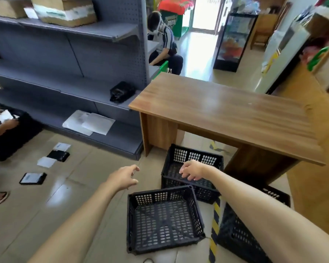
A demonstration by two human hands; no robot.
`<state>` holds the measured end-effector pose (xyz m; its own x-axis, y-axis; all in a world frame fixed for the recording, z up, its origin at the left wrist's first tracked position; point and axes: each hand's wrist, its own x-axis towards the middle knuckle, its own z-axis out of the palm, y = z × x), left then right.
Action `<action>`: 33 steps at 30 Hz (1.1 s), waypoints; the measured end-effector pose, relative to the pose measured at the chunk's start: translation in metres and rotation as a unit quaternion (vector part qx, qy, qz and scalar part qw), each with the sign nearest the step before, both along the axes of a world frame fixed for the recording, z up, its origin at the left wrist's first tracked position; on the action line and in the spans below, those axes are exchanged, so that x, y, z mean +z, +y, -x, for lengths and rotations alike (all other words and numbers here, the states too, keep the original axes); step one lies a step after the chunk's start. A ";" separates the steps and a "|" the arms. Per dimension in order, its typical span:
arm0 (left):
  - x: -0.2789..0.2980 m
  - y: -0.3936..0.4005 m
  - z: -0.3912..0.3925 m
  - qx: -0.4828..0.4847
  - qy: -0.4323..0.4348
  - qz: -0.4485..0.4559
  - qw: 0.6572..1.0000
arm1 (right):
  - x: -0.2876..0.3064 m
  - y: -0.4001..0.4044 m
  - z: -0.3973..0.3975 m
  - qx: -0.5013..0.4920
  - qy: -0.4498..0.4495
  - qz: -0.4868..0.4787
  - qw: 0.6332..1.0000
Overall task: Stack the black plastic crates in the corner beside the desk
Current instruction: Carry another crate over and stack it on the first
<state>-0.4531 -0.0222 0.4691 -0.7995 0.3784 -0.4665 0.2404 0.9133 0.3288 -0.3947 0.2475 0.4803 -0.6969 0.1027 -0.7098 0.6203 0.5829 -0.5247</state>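
Now, desk [226,109]: one, wooden, standing over the far crate.
Crates: three black ones on the floor — far crate [193,158] by the desk leg, near crate [163,219], right crate [241,238] partly hidden.
Hands: two — left hand [123,177] and right hand [192,170], both loose-fingered, empty, hovering.

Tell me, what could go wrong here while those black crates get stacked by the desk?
Three risks, as I judge it. Neither the left hand nor the right hand has a grip yet, so a hurried grab could fumble. The nearest crate sits askew against the crate by the desk, so they may catch when lifted. The desk overhangs that crate, so a lifted crate or knuckles could knock its edge.
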 end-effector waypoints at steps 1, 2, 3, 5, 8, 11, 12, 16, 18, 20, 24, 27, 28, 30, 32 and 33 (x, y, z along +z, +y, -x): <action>-0.003 0.005 0.016 -0.012 0.003 0.009 1.000 | -0.006 0.001 0.008 -0.013 0.005 0.006 1.000; -0.008 0.010 0.030 -0.025 0.007 0.019 0.999 | -0.012 0.001 0.014 -0.029 0.017 0.012 0.999; -0.015 0.015 0.042 -0.040 0.009 0.030 0.999 | -0.021 0.002 0.018 -0.048 0.028 0.017 0.998; -0.034 0.028 0.054 -0.069 -0.005 0.050 0.996 | -0.044 0.003 0.018 -0.068 0.020 0.020 0.997; -0.076 0.053 0.068 -0.110 -0.043 0.069 0.991 | -0.096 0.019 0.013 -0.093 -0.032 0.022 0.995; -0.103 0.069 0.073 -0.148 -0.052 0.082 0.984 | -0.130 0.034 -0.001 -0.139 -0.048 0.014 0.989; -0.119 0.076 0.078 -0.166 -0.058 0.093 0.980 | -0.147 0.039 -0.004 -0.158 -0.061 0.020 0.985; -0.183 0.099 0.086 -0.207 -0.083 0.131 0.966 | -0.222 0.037 -0.021 -0.245 -0.128 0.081 0.958; -0.214 0.111 0.095 -0.209 -0.093 0.131 0.965 | -0.259 0.031 -0.028 -0.290 -0.158 0.115 0.937; -0.246 0.124 0.104 -0.206 -0.108 0.125 0.965 | -0.294 0.026 -0.031 -0.323 -0.190 0.141 0.916; -0.315 0.148 0.115 -0.177 -0.144 0.114 0.967 | -0.351 0.024 -0.034 -0.376 -0.246 0.189 0.873; -0.371 0.162 0.119 -0.178 -0.146 0.125 0.965 | -0.382 0.029 -0.036 -0.391 -0.280 0.221 0.848; -0.388 0.166 0.120 -0.178 -0.148 0.128 0.965 | -0.393 0.031 -0.039 -0.400 -0.291 0.214 0.842; -0.419 0.174 0.121 -0.174 -0.152 0.135 0.963 | -0.421 0.034 -0.046 -0.420 -0.305 0.193 0.832; -0.446 0.183 0.122 -0.170 -0.156 0.143 0.963 | -0.456 0.035 -0.052 -0.437 -0.317 0.171 0.824; -0.457 0.188 0.123 -0.165 -0.157 0.144 0.963 | -0.471 0.036 -0.054 -0.449 -0.324 0.157 0.818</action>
